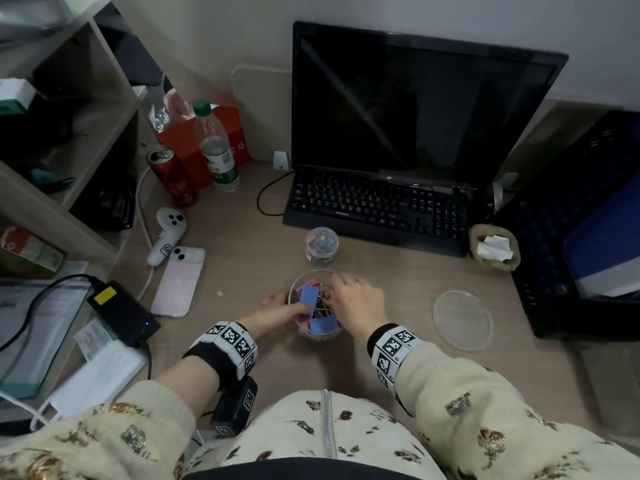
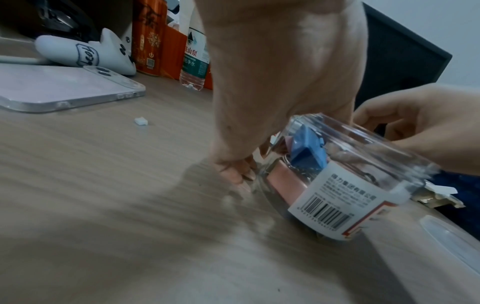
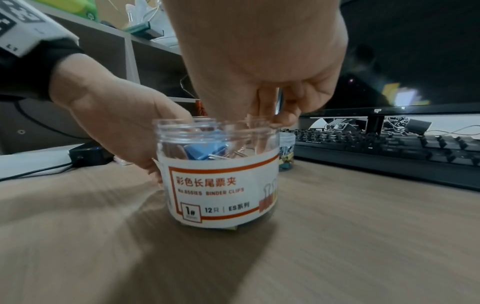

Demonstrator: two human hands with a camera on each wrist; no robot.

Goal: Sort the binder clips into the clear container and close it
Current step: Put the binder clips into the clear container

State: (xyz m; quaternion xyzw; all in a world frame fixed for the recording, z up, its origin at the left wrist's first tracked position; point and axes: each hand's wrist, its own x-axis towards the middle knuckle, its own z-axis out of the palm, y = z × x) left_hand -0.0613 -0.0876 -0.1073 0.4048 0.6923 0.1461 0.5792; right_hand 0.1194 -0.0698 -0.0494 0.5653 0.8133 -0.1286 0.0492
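Wooden tabletop (image 1: 242,244): left hand (image 1: 277,311) grips clear round plastic container (image 3: 218,174), right hand (image 1: 358,294) fingers dip inside (contents unclear); flat clear lid (image 1: 462,319) still off.

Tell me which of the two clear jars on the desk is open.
The larger jar between both hands, nearest the person: no lid, clips showing. The small jar by the keyboard is capped.

Cream floral sleeves (image 1: 485,403), checkered marker wristbands (image 1: 230,342)
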